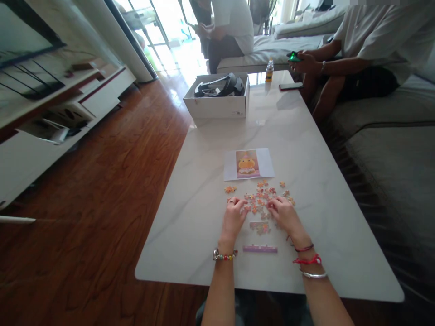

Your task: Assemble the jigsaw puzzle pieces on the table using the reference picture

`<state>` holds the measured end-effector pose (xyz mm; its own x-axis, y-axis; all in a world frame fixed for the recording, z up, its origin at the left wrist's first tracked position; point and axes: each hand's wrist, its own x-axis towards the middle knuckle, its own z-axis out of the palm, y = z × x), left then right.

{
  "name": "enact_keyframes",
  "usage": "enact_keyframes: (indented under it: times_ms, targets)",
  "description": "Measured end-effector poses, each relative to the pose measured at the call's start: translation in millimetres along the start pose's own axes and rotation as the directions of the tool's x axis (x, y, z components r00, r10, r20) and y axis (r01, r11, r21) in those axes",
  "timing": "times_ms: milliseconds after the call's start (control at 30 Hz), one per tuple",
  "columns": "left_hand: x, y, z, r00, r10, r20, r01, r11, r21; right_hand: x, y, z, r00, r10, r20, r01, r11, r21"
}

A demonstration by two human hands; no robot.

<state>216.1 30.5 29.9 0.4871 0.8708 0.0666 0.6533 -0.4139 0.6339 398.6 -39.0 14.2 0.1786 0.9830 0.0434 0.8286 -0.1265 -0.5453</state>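
Both my hands rest on a white marble-look table (306, 149) among several small loose puzzle pieces (263, 194). My left hand (234, 215) has its fingers curled down onto pieces at the heap's left edge. My right hand (283, 212) pinches at pieces in the middle of the heap; what it holds is too small to make out. A joined strip of lilac pieces (260, 248) lies between my wrists, with another small joined patch (260, 226) just above it. A printed reference picture (248, 164) of a yellow figure lies beyond the heap.
A white open box (217, 106) with a black headset stands at the table's far end, beside a small bottle (269, 70) and a phone (291, 86). Two people sit on the grey sofa (384, 149) at right and far end. A TV cabinet (50, 122) lines the left wall.
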Motion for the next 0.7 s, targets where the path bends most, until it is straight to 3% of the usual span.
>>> enact_keyframes:
  times_ms: [100,300,500,700]
  targets:
    - [0,7,6,0.997,0.067,0.033,-0.068,0.997,0.035,-1,5,-8,0.999,0.038,-0.035,-0.037,0.999,0.019]
    - [4,5,11,0.996,0.083,0.024,-0.085,0.993,0.080,-5,26,-23,0.985,0.145,-0.093,-0.143,0.989,0.028]
    - [6,1,9,0.996,0.077,-0.045,-0.072,0.992,0.100,-13,56,-33,0.936,0.290,-0.200,-0.292,0.956,0.019]
    - [10,5,12,0.995,0.063,-0.078,-0.056,0.994,0.094,-13,56,-41,0.953,0.275,-0.130,-0.266,0.961,0.077]
